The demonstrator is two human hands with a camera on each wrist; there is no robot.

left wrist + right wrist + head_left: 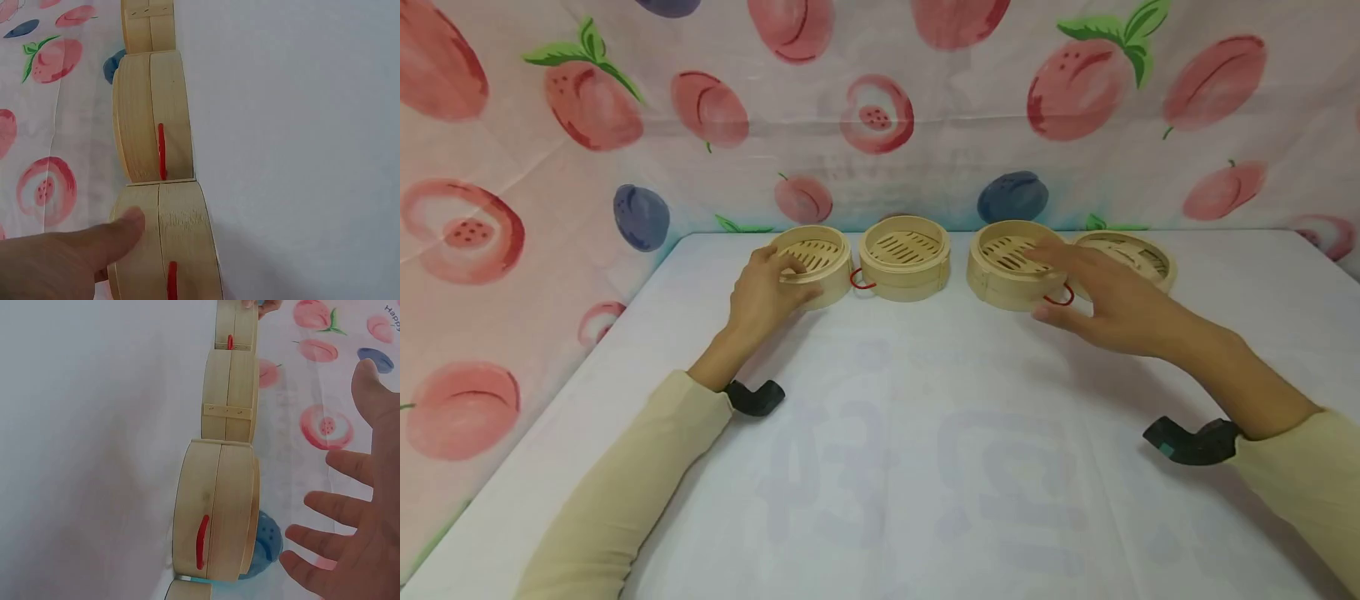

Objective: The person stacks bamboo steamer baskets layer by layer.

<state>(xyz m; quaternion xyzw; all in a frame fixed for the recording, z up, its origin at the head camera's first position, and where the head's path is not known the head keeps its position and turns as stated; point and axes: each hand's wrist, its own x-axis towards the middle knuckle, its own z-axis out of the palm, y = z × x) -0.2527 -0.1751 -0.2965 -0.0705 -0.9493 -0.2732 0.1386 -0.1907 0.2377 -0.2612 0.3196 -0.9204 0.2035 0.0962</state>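
Fingers of the left hand (762, 292) are clamping, perhaps steadying, the leftmost bamboo steamer (835, 278), the right hand (1116, 304) hovering splayed.

the round baskets (905, 284) are pale straw-yellow with dark slots (904, 248), their loops (202, 542) bright red, and the table cloth (917, 375) is white with faint lilac-grey markings (1000, 475). the pale pink backdrop (955, 100) carries coral-red fruits (1075, 90), green leaves (1092, 28) and dark blue fruits (1012, 197). both sleeves (625, 475) are plain beige, the wrist devices (1202, 442) black, the right one with a small teal patch (1166, 449).
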